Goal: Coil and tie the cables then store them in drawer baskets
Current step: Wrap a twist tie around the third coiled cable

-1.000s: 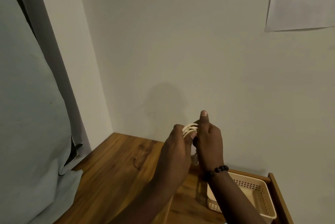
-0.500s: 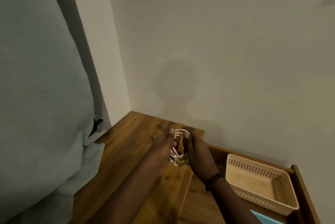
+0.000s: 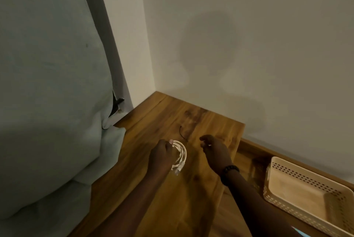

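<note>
While my left hand [image 3: 160, 155] grips the coiled white cable [image 3: 181, 157], my right hand [image 3: 215, 152] hangs loosely curled, holding nothing. At 4 o'clock from it sits the basket [image 3: 275, 200].

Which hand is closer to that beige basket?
Right. The right hand hovers over the wooden top, nearer the basket; the left hand is farther away, holding the coiled cable.

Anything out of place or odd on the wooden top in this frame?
One small thing: a thin dark wire tie lies loose on the wooden top, beyond the coiled white cable held by the left hand. The beige basket sits empty. Nothing looks damaged.
</note>
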